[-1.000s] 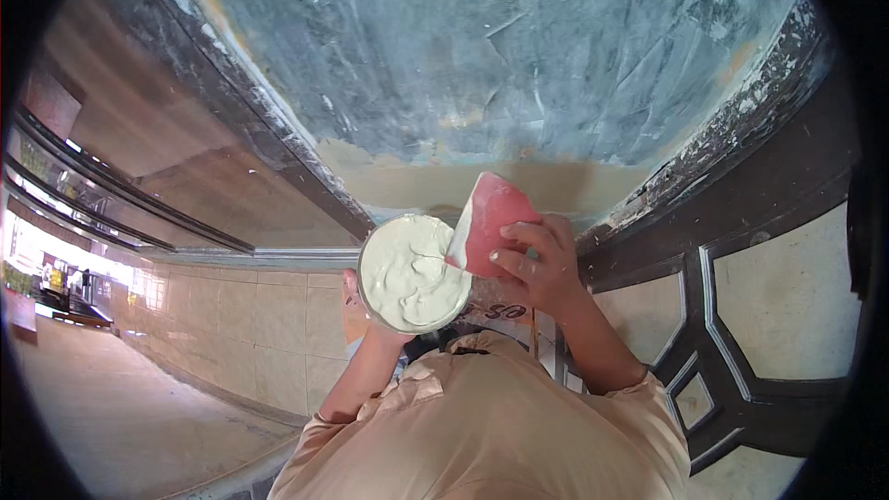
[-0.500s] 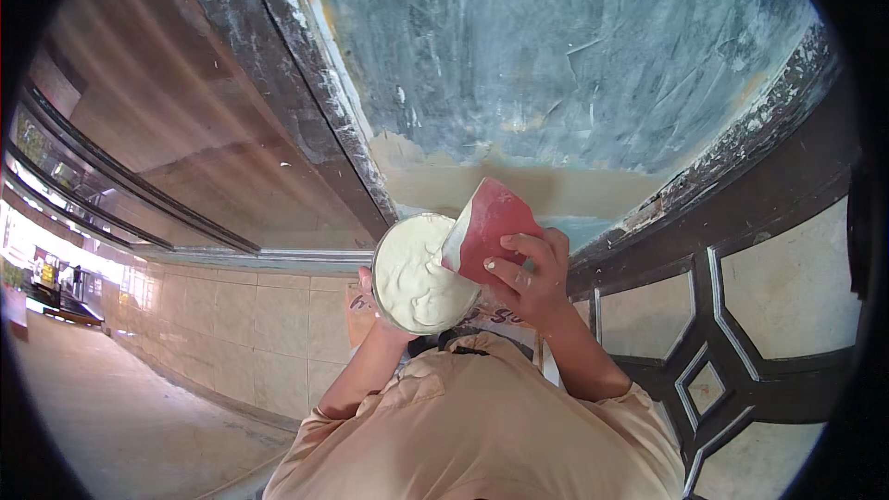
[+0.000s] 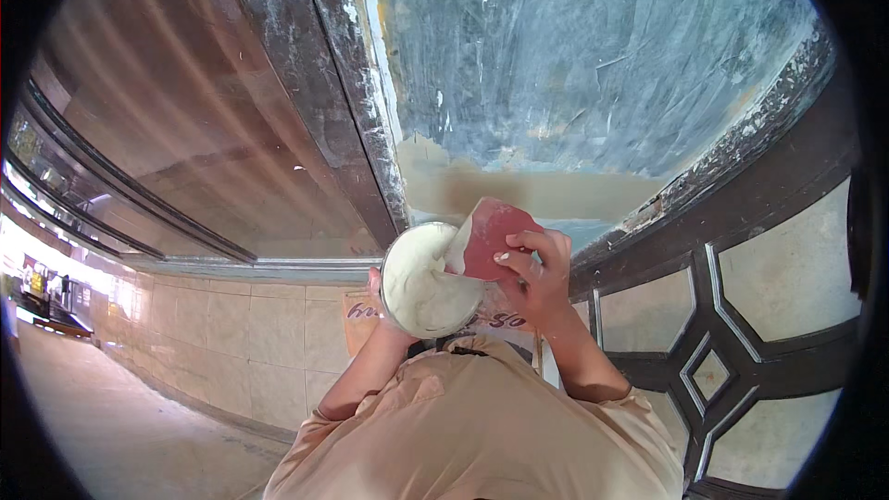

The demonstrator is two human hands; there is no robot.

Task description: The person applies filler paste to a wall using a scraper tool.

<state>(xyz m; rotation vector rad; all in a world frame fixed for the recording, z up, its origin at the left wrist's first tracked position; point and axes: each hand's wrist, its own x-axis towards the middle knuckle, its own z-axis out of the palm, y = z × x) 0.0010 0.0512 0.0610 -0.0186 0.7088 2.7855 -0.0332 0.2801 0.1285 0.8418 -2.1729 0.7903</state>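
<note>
My left hand is wrapped round the side of a round tub and holds it in front of my waist. Off-white putty with a swirled, uneven top fills it close to the rim. Between the fingers and thumb of my right hand is a red flexible putty spreader. Its left edge carries a white coat of putty and reaches over the right side of the tub, where it meets the putty. The underside of the tub and most of my left fingers are hidden.
Ahead stands a blue-grey panel with putty smears and a beige lower band. Dark glazed framing rises on the left; a dark patterned door is at right. Below the tub lies a printed sack, beside wall tiles.
The spreader has tilted and moved slightly down, its coated edge now deeper over the putty, whose surface has been reshaped. The view has shifted, so the panel appears further right.
</note>
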